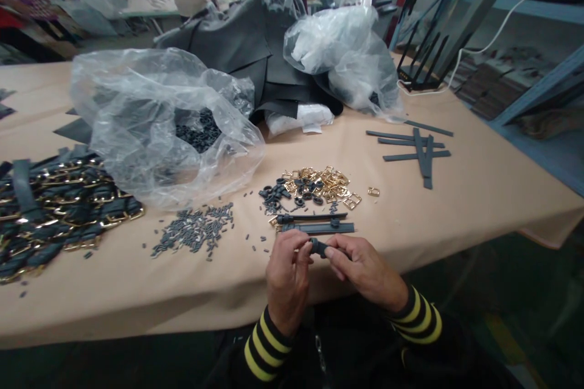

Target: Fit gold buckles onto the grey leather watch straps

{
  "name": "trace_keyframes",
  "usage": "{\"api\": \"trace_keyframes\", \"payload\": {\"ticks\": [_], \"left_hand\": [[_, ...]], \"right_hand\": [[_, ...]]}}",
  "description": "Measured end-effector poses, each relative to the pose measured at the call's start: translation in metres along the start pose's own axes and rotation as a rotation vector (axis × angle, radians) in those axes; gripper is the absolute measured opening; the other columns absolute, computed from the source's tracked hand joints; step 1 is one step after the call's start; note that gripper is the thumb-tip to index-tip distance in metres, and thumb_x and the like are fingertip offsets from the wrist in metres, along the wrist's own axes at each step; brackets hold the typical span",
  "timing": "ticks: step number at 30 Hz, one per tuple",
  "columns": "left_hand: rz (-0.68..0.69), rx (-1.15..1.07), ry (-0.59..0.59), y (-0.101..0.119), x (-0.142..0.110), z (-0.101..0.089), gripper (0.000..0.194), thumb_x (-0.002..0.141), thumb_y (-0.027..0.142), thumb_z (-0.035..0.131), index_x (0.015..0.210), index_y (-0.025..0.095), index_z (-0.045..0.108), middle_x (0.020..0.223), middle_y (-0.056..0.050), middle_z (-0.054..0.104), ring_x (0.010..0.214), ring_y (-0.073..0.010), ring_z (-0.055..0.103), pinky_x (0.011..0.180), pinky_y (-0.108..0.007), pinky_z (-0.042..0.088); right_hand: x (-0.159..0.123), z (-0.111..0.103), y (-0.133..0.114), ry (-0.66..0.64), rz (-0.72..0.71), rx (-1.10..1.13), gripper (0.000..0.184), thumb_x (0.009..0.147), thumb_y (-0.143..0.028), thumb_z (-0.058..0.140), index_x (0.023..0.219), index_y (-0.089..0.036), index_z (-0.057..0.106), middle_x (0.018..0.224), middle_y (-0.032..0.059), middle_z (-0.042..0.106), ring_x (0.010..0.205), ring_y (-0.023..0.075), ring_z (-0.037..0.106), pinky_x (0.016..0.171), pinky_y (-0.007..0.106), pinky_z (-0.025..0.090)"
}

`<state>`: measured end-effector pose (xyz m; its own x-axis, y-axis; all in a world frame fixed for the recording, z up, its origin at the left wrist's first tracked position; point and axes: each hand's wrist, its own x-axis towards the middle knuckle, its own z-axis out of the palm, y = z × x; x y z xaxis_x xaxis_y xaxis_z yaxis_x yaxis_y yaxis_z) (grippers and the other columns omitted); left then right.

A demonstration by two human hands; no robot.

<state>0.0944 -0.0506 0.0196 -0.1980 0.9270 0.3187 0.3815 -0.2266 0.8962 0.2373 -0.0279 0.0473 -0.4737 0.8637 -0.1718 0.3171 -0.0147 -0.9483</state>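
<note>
Both my hands meet at the table's front edge around a short dark grey strap (318, 248) with a loop or fold at its left end. My left hand (288, 276) pinches that looped end between thumb and fingertips. With thumb over fingers, my right hand (367, 270) grips the strap's other end, which is partly hidden. Just beyond my fingers lie two dark straps (319, 228), with gold metal at their left ends. Behind them is a heap of gold buckles (335, 181), mixed with dark strap loops (276, 192) on its left side.
Small dark pieces (196, 229) are scattered left of my hands. Farther left lies a pile of buckled straps (43, 219). Clear plastic bags (150, 85) and dark sheet material (228, 42) stand behind. Loose strips (417, 149) and a router (420, 76) are at right.
</note>
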Motion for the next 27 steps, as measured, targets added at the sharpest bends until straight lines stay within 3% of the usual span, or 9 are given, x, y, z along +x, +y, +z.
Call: {"api": "trace_keyframes", "payload": {"ticks": [3, 7, 10, 13, 15, 22, 27], "left_hand": [[0.007, 0.009, -0.086, -0.001, 0.004, -0.001, 0.010, 0.081, 0.020, 0.051, 0.074, 0.018, 0.057, 0.075, -0.002, 0.056, 0.068, -0.0123, 0.055, 0.061, -0.024, 0.047], [-0.318, -0.188, -0.194, 0.000, 0.007, 0.000, 0.009, 0.079, 0.026, 0.054, 0.079, 0.017, 0.054, 0.071, 0.001, 0.054, 0.058, -0.0096, 0.053, 0.056, -0.022, 0.046], [-0.478, -0.301, -0.202, 0.002, 0.009, 0.001, 0.015, 0.076, 0.030, 0.057, 0.081, 0.018, 0.051, 0.068, 0.005, 0.052, 0.051, -0.0079, 0.049, 0.050, -0.020, 0.043], [-0.460, -0.234, -0.362, 0.006, 0.010, 0.001, 0.016, 0.077, 0.032, 0.055, 0.073, 0.016, 0.056, 0.063, 0.003, 0.055, 0.056, -0.0100, 0.050, 0.055, -0.021, 0.041], [-0.453, -0.218, -0.457, 0.008, 0.010, 0.001, 0.021, 0.078, 0.032, 0.054, 0.067, 0.015, 0.057, 0.064, 0.000, 0.058, 0.061, -0.0121, 0.051, 0.059, -0.022, 0.041], [-0.526, -0.312, -0.390, 0.000, 0.011, 0.003, 0.032, 0.083, 0.039, 0.044, 0.063, 0.015, 0.050, 0.055, 0.001, 0.051, 0.053, -0.0113, 0.049, 0.057, -0.024, 0.040], [-0.423, -0.205, -0.509, 0.006, 0.029, 0.007, 0.031, 0.085, 0.038, 0.041, 0.065, 0.016, 0.050, 0.057, 0.001, 0.052, 0.055, -0.0112, 0.050, 0.057, -0.024, 0.040]], "right_hand": [[0.000, 0.000, 0.001, 0.008, -0.027, 0.003, 0.022, 0.089, -0.024, 0.041, 0.070, -0.016, 0.050, 0.052, -0.0055, 0.046, 0.050, 0.0079, 0.042, 0.053, 0.019, 0.034], [0.000, 0.005, 0.005, 0.061, -0.055, -0.026, 0.027, 0.091, -0.031, 0.037, 0.069, -0.017, 0.046, 0.055, -0.0043, 0.046, 0.052, 0.0085, 0.044, 0.053, 0.020, 0.034], [0.000, 0.010, 0.009, 0.104, -0.001, -0.019, 0.027, 0.093, -0.038, 0.029, 0.085, -0.017, 0.045, 0.054, -0.0051, 0.046, 0.050, 0.0098, 0.046, 0.052, 0.021, 0.036], [0.002, 0.012, 0.011, 0.144, 0.043, -0.097, 0.028, 0.092, -0.040, 0.029, 0.102, -0.018, 0.043, 0.059, -0.0032, 0.051, 0.054, 0.0121, 0.051, 0.053, 0.023, 0.037], [0.003, 0.012, 0.012, 0.134, 0.025, -0.136, 0.027, 0.091, -0.039, 0.033, 0.099, -0.018, 0.047, 0.064, -0.0006, 0.056, 0.059, 0.0132, 0.055, 0.055, 0.023, 0.038], [0.005, -0.001, 0.011, 0.056, -0.087, -0.058, 0.017, 0.089, -0.026, 0.042, 0.078, -0.016, 0.052, 0.071, 0.0018, 0.063, 0.067, 0.0123, 0.059, 0.067, 0.024, 0.042], [0.003, -0.019, 0.019, -0.053, -0.038, 0.246, 0.024, 0.089, -0.032, 0.041, 0.077, -0.015, 0.051, 0.069, 0.0002, 0.059, 0.044, 0.0046, 0.045, 0.047, 0.018, 0.037]]}}
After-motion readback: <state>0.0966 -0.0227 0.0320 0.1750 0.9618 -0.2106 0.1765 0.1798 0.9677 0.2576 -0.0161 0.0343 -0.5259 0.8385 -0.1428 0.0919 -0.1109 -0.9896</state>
